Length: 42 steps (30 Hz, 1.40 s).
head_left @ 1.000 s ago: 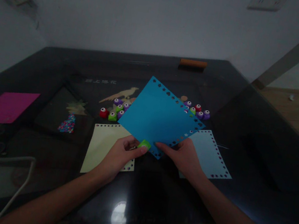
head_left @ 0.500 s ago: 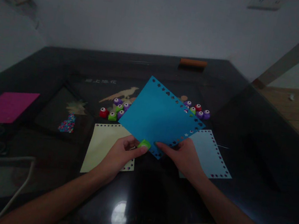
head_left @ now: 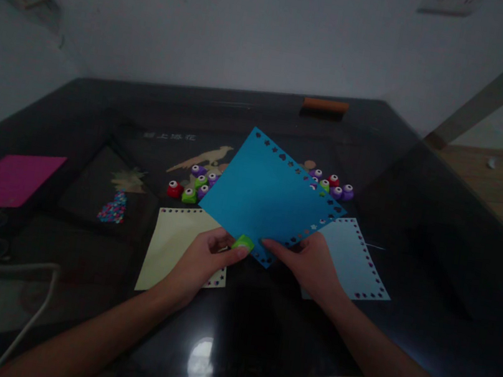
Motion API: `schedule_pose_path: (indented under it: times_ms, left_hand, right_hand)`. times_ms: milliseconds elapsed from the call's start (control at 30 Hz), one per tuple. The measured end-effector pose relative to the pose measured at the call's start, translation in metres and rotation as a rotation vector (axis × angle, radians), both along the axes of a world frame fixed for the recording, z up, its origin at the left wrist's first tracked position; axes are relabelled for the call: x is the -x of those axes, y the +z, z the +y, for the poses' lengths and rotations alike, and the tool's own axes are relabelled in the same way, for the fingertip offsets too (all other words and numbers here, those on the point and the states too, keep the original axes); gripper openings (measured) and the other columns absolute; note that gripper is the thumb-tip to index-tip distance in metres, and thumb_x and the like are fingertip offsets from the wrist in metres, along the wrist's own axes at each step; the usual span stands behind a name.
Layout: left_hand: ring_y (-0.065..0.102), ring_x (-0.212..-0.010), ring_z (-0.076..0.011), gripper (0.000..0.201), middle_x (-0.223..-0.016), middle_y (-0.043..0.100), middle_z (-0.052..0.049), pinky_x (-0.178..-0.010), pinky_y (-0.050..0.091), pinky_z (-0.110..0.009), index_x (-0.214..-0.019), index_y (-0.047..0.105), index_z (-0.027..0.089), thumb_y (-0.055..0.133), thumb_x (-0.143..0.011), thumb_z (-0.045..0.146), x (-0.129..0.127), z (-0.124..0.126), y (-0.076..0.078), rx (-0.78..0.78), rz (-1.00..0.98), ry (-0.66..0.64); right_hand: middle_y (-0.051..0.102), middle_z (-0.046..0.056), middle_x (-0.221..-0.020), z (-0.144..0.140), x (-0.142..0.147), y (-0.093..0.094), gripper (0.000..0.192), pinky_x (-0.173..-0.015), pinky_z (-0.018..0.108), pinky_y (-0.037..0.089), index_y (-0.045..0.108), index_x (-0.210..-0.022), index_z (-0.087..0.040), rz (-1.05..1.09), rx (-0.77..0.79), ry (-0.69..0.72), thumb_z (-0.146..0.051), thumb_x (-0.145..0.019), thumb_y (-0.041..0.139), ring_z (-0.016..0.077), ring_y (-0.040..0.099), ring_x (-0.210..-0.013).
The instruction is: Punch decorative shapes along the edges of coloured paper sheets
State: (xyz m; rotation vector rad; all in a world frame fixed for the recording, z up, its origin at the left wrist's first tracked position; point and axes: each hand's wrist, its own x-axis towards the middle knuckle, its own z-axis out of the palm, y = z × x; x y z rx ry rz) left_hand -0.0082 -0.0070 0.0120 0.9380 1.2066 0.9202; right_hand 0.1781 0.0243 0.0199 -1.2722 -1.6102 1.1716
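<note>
I hold a bright blue paper sheet [head_left: 269, 194] tilted above a dark glass table [head_left: 412, 250]; small shapes are punched along two of its edges. My left hand [head_left: 203, 260] pinches a small green paper punch [head_left: 243, 243] clamped on the sheet's near-left edge. My right hand [head_left: 311, 263] grips the sheet's near corner and lower right edge. Under my left hand lies a pale yellow sheet [head_left: 173, 236] with a punched border. A light blue punched sheet [head_left: 354, 260] lies under my right hand.
Two clusters of small coloured punches sit behind the blue sheet, one at left [head_left: 193, 183] and one at right [head_left: 334, 187]. A pile of punched confetti [head_left: 112, 209] and a magenta sheet [head_left: 9, 179] lie at left. An orange bar [head_left: 325, 105] rests at the far edge. White cable [head_left: 32, 313] near left.
</note>
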Motion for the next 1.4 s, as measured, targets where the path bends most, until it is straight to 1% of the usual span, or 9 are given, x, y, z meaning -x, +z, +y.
schedule_pose_path:
  times_ms: [133, 367, 567, 733, 833, 933, 1067, 1233, 1400]
  left_hand:
    - [0.061, -0.076, -0.0201, 0.026, -0.078, 0.067, -0.005, -0.078, 0.044, -0.035, -0.073, 0.06, 0.018, 0.075, -0.066, 0.039, -0.0001, -0.0004, 0.001, 0.005, 0.03, 0.008]
    - [0.061, -0.077, -0.0198, 0.027, -0.082, 0.068, -0.005, -0.078, 0.045, -0.035, -0.076, 0.061, 0.018, 0.075, -0.067, 0.039, 0.0002, -0.0004, -0.0002, 0.005, 0.017, 0.001]
    - [0.061, -0.076, -0.0193, 0.028, -0.082, 0.069, -0.005, -0.076, 0.044, -0.033, -0.077, 0.062, 0.017, 0.074, -0.067, 0.04, 0.0001, -0.0006, 0.0002, 0.001, 0.038, 0.007]
    - [0.062, -0.08, -0.0199, 0.027, -0.086, 0.069, -0.005, -0.079, 0.044, -0.034, -0.082, 0.064, 0.017, 0.074, -0.068, 0.037, -0.0011, -0.0005, 0.0029, 0.01, 0.002, 0.005]
    - [0.061, -0.078, -0.0195, 0.025, -0.083, 0.068, -0.004, -0.078, 0.044, -0.034, -0.078, 0.062, 0.017, 0.074, -0.068, 0.037, -0.001, -0.0005, 0.0027, 0.004, 0.004, 0.005]
    - [0.061, -0.077, -0.0194, 0.026, -0.08, 0.067, -0.004, -0.079, 0.044, -0.035, -0.075, 0.06, 0.017, 0.075, -0.067, 0.037, -0.0003, -0.0009, 0.0011, -0.004, 0.001, 0.003]
    - [0.061, -0.08, -0.0198, 0.027, -0.084, 0.068, -0.005, -0.081, 0.044, -0.035, -0.079, 0.062, 0.017, 0.075, -0.069, 0.038, 0.0001, -0.0012, 0.0002, -0.003, -0.02, -0.012]
    - [0.062, -0.08, -0.0199, 0.026, -0.085, 0.069, -0.005, -0.079, 0.045, -0.034, -0.081, 0.063, 0.016, 0.074, -0.069, 0.036, -0.0008, -0.0007, 0.0022, -0.006, -0.001, -0.005]
    - [0.06, -0.078, -0.0189, 0.025, -0.081, 0.068, -0.004, -0.079, 0.044, -0.034, -0.077, 0.061, 0.016, 0.074, -0.067, 0.034, -0.0014, -0.0005, 0.0025, -0.008, -0.012, 0.003]
  right_hand:
    - [0.074, 0.004, -0.098, 0.0, 0.0, 0.0001, 0.024, -0.081, 0.038, 0.054, 0.07, -0.092, -0.022, 0.012, 0.0, -0.004, -0.033, -0.072, 0.07, 0.0235, 0.069, -0.088]
    - [0.074, 0.005, -0.096, 0.0001, -0.0006, -0.0005, 0.019, -0.084, 0.04, 0.052, 0.07, -0.086, -0.022, -0.016, -0.002, -0.001, -0.035, -0.072, 0.07, 0.0246, 0.068, -0.091]
    - [0.075, 0.004, -0.093, 0.0003, -0.0001, -0.0026, 0.017, -0.081, 0.04, 0.054, 0.071, -0.085, -0.024, -0.004, 0.001, -0.016, -0.034, -0.071, 0.071, 0.0244, 0.068, -0.088]
    - [0.075, 0.004, -0.092, 0.0001, -0.0001, -0.0041, 0.018, -0.08, 0.039, 0.054, 0.071, -0.086, -0.023, 0.012, 0.002, -0.004, -0.035, -0.072, 0.071, 0.0242, 0.069, -0.087]
    - [0.075, 0.004, -0.088, 0.0001, -0.0001, -0.003, 0.016, -0.08, 0.039, 0.054, 0.071, -0.084, -0.023, 0.006, -0.002, -0.008, -0.033, -0.072, 0.071, 0.0243, 0.069, -0.086]
    - [0.075, 0.005, -0.091, -0.0001, -0.0002, -0.0014, 0.017, -0.08, 0.04, 0.054, 0.071, -0.084, -0.022, -0.009, -0.009, -0.009, -0.034, -0.072, 0.071, 0.0254, 0.069, -0.087]
    - [0.075, 0.005, -0.091, -0.0009, -0.0003, -0.0011, 0.02, -0.077, 0.038, 0.054, 0.071, -0.086, -0.021, -0.005, 0.004, -0.017, -0.035, -0.072, 0.071, 0.0251, 0.069, -0.084]
    - [0.074, 0.005, -0.079, -0.0012, -0.001, -0.002, 0.017, -0.069, 0.035, 0.054, 0.07, -0.077, -0.02, -0.035, 0.018, -0.01, -0.037, -0.072, 0.07, 0.0239, 0.068, -0.08]
    - [0.073, 0.005, -0.075, -0.0017, -0.0006, -0.0015, 0.017, -0.066, 0.034, 0.053, 0.07, -0.071, -0.019, -0.045, 0.014, -0.004, -0.035, -0.072, 0.069, 0.0238, 0.067, -0.079]
